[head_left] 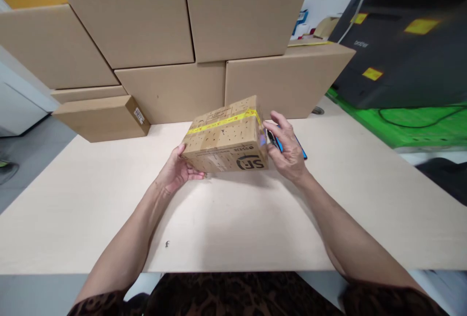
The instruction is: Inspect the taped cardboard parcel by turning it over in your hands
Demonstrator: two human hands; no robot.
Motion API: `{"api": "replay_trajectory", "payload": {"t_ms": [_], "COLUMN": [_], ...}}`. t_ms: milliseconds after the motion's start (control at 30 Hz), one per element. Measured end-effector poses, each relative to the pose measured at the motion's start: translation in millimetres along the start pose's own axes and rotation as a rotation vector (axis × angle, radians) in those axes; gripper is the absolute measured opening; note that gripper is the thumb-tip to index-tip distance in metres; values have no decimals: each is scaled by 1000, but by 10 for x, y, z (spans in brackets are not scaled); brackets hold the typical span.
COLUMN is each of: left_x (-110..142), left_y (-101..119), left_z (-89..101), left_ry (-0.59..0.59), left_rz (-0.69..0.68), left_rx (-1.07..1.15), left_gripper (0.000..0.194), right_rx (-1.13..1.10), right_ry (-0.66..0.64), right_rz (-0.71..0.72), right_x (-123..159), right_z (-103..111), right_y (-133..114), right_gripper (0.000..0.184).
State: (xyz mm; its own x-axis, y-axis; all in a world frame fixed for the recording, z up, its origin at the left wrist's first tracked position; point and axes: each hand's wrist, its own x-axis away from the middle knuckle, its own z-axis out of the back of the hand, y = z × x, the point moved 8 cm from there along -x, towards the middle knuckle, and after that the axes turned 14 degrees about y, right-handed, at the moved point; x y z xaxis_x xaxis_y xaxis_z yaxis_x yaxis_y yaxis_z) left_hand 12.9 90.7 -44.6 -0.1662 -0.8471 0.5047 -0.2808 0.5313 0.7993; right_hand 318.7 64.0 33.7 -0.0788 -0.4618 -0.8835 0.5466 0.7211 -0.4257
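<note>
A small cardboard box (222, 136) with yellow tape and a black SF mark is tilted above the table. My left hand (177, 170) grips its left end, fingers under the lower edge and thumb at the side. Beside the box's right end is my right hand (286, 148), its fingers curved and apart from the thumb. Whether it touches the box is hard to tell. A flat blue object with a dark edge (301, 149) shows behind the right hand, mostly covered by it. Something small and black appears between thumb and fingers; its kind is unclear.
Large cardboard boxes (156, 14) are stacked along the back of the pale table (248, 223). A flatter closed box (105, 120) stands at the back left. To the right is a dark machine (401, 58) with yellow labels, above a green surface (412, 124) with a black cable.
</note>
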Motion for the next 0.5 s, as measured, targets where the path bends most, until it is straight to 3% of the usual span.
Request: {"api": "replay_trajectory", "payload": {"t_ms": [67,167,333,400,500], "left_x": [-37,-78,-62,-16,83], "left_y": [-35,-76,-61,-38,47], "left_z": [45,48,-61,-113,-175], "left_ry": [2,-67,-238,-263,-219], "left_rz": [40,50,-100,-173,-316], "left_rx": [-18,-51,-142,-181,-253], "left_gripper": [71,84,110,104,72], "right_rx": [7,-29,-83,-101,-100], "right_ry": [-71,-183,-186,-159,-93], "right_rz": [68,57,-61,-119,-237], "right_x": [8,62,88,64,29], "right_z": [-48,-156,-162,-117,-36], "right_y": [-15,-5,26,30,51], "right_gripper": [60,72,94,91,86]}}
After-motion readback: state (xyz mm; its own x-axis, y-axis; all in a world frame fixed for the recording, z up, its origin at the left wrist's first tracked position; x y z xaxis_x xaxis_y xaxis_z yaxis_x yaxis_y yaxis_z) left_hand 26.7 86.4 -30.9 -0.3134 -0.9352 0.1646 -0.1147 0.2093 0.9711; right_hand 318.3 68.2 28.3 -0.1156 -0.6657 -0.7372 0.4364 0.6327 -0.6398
